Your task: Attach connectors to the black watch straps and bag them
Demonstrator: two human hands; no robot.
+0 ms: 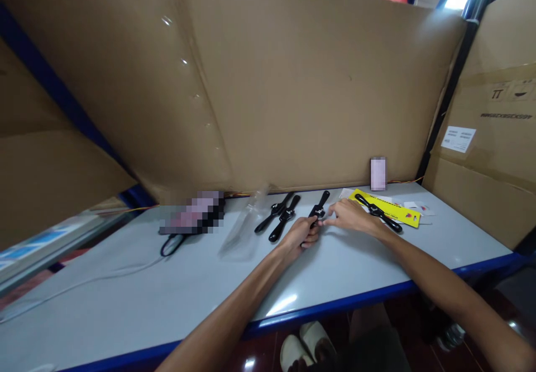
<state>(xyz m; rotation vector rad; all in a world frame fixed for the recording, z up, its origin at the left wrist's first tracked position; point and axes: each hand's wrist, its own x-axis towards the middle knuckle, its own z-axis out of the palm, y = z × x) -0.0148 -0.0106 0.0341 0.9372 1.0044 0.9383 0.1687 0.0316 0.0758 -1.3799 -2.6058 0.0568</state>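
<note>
My left hand is closed around the lower end of a black two-handled tool lying on the pale table. My right hand touches the middle of that tool with pinched fingertips. Two more black tools of the same kind lie crossed just to the left. Another black tool rests on a yellow card to the right of my right hand.
A clear plastic bag lies left of the tools, with a blurred object and a dark cable beyond it. Large cardboard sheets stand behind the table. A cardboard box stands at the right. White labels lie by the card.
</note>
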